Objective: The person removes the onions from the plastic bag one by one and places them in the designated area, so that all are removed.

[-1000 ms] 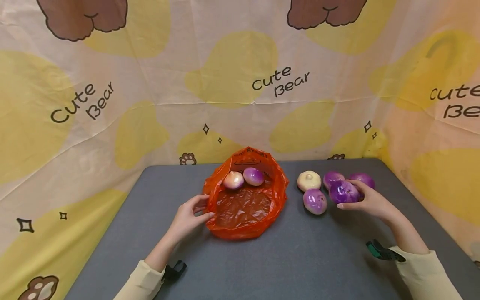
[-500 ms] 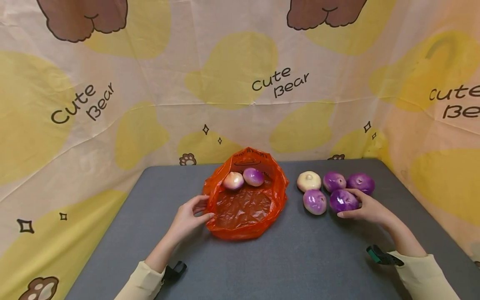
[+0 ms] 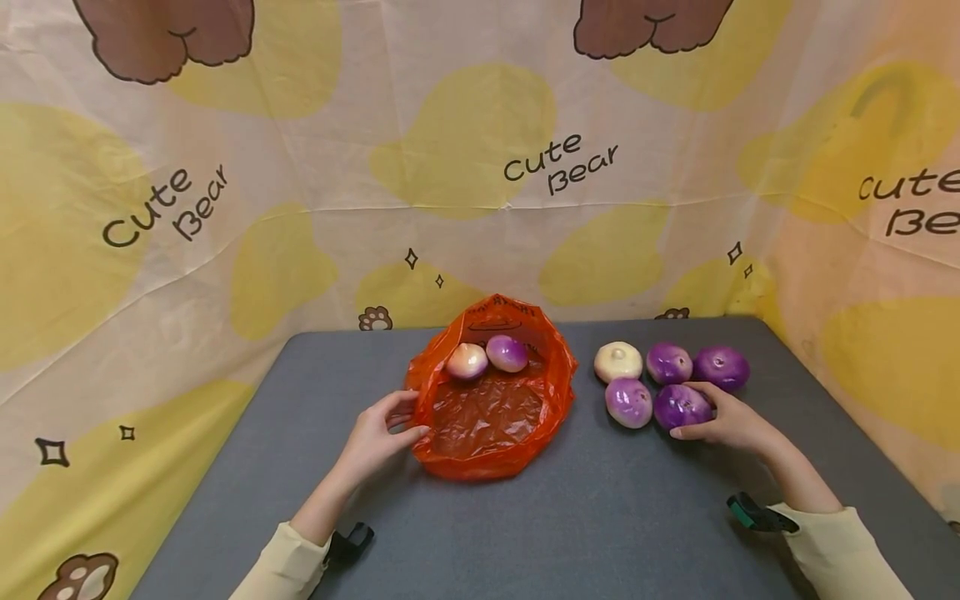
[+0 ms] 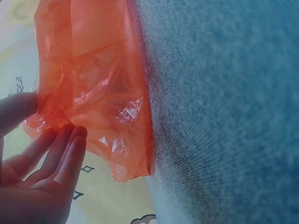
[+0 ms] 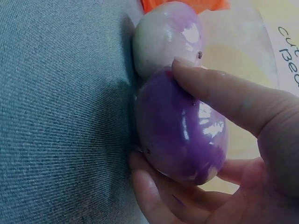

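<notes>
My right hand [image 3: 731,421] grips a glossy purple, turnip-like vegetable [image 3: 681,407] on the grey table. In the right wrist view, the thumb [image 5: 224,93] lies over the vegetable and the fingers [image 5: 159,191] curl beneath it. It touches or nearly touches a paler purple-and-white one [image 3: 628,402]. My left hand [image 3: 378,433] rests at the left rim of an orange-red plastic bag [image 3: 442,462]; its thumb and fingers stand apart against the film in the left wrist view. The bag's mouth faces me, showing a white-and-purple vegetable [image 3: 467,361] and a purple one [image 3: 507,353] inside.
Behind the gripped vegetable are a cream one [image 3: 618,363] and two purple ones [image 3: 669,363], [image 3: 722,367]. A printed cloth backdrop [image 3: 465,167] rises behind the grey table [image 3: 570,533]. Both wrists carry dark camera straps.
My right hand has lowered the purple vegetable to the table and shifted it slightly left and nearer, against its paler neighbour. The left hand and the bag have not visibly moved.
</notes>
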`<state>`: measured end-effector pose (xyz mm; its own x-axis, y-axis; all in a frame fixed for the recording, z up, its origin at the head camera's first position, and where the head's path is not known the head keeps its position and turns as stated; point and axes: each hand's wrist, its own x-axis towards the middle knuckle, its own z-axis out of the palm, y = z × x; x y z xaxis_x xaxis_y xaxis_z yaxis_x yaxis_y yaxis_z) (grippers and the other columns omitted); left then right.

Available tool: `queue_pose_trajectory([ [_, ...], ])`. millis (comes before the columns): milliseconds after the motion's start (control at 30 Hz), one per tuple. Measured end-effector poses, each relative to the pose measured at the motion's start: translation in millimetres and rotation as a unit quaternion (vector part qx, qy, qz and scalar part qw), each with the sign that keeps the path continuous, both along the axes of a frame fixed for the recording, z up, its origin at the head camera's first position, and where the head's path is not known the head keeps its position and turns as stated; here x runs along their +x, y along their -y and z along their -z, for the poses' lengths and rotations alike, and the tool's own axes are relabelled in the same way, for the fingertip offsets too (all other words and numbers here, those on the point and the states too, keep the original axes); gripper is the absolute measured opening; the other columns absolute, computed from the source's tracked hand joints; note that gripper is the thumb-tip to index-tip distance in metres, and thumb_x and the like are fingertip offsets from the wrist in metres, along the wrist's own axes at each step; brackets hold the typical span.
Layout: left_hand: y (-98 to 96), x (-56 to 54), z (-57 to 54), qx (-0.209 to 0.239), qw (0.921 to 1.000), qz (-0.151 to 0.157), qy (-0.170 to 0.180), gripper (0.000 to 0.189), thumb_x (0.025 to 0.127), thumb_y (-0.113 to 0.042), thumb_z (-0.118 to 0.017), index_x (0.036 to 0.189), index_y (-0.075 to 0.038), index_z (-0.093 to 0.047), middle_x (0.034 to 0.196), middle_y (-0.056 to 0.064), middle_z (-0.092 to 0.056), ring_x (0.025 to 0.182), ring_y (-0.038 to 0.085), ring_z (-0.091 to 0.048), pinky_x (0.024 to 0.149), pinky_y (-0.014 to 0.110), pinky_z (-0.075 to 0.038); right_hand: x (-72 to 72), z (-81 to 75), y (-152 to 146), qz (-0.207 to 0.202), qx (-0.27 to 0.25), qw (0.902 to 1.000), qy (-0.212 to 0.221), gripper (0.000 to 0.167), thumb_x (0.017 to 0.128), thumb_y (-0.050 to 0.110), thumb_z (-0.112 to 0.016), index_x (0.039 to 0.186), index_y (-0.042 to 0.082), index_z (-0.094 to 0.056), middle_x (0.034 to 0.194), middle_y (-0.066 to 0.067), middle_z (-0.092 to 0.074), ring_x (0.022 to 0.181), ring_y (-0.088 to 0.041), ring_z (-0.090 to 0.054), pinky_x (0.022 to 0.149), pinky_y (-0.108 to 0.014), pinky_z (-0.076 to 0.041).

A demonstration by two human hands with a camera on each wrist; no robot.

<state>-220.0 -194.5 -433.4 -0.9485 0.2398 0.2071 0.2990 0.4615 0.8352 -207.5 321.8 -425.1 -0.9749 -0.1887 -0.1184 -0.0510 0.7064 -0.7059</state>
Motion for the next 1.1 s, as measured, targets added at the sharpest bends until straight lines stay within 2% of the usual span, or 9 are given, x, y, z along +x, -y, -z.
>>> queue_pose_trajectory([
  [200,-7.7,13.0,-21.6,0.002,1.0000,0.004,0.006,0.048,0.079,-0.004,-0.075,0.123,0.002,-0.055,0.117,0.022,-0.062,0.106,0.036,-0.062,0.094,0.052,-0.048,-2.0,1.0,1,0.010,0.009,0.9999,-0.009,0.088,0.078,0.033,-0.077,0.139,-0.007,-0.028,0.128,-0.038,-0.042,0.101,-0.040,-0.055,0.071,-0.040,-0.057],
  [333,-9.9,18.2,-30.2,-0.002,0.9999,0.006,0.008,0.047,0.080,-0.003,-0.074,0.122,0.004,-0.055,0.117,0.023,-0.062,0.106,0.036,-0.062,0.094,0.053,-0.048,-2.2,0.6,0,0.014,0.041,0.9985,-0.034,0.087,0.077,0.035,-0.078,0.137,-0.007,-0.031,0.126,-0.039,-0.044,0.103,-0.046,-0.054,0.079,-0.053,-0.054],
  [433,-9.6,18.7,-31.0,-0.001,0.9999,0.006,0.010,0.047,0.080,-0.003,-0.074,0.122,0.004,-0.055,0.117,0.023,-0.062,0.106,0.037,-0.062,0.094,0.053,-0.048,-1.3,-0.1,-1,0.014,0.065,0.9967,-0.046,0.088,0.076,0.036,-0.078,0.136,-0.008,-0.032,0.126,-0.039,-0.044,0.108,-0.053,-0.051,0.085,-0.064,-0.047],
  [500,-9.2,18.6,-30.7,0.003,0.9999,0.007,0.010,0.047,0.080,-0.003,-0.074,0.122,0.004,-0.055,0.117,0.023,-0.062,0.106,0.037,-0.062,0.094,0.053,-0.048,-0.7,-0.3,-1,0.013,0.071,0.9964,-0.044,0.089,0.075,0.036,-0.078,0.137,-0.007,-0.031,0.127,-0.040,-0.044,0.111,-0.055,-0.048,0.086,-0.066,-0.044],
  [733,-8.9,18.7,-29.4,0.007,0.9999,0.009,0.009,0.047,0.080,-0.004,-0.074,0.123,0.004,-0.055,0.117,0.024,-0.062,0.107,0.037,-0.062,0.094,0.054,-0.048,0.0,0.5,-3,0.011,0.071,0.9968,-0.035,0.091,0.076,0.037,-0.078,0.138,-0.008,-0.029,0.125,-0.041,-0.045,0.111,-0.055,-0.048,0.086,-0.064,-0.046],
  [1100,-9.6,19.5,-31.5,0.003,0.9999,0.008,0.011,0.047,0.080,-0.004,-0.074,0.122,0.003,-0.055,0.118,0.023,-0.062,0.107,0.036,-0.062,0.095,0.052,-0.048,0.2,1.0,-4,0.029,0.076,0.9955,-0.049,0.088,0.077,0.035,-0.078,0.136,-0.010,-0.031,0.123,-0.041,-0.048,0.109,-0.053,-0.050,0.083,-0.059,-0.049],
])
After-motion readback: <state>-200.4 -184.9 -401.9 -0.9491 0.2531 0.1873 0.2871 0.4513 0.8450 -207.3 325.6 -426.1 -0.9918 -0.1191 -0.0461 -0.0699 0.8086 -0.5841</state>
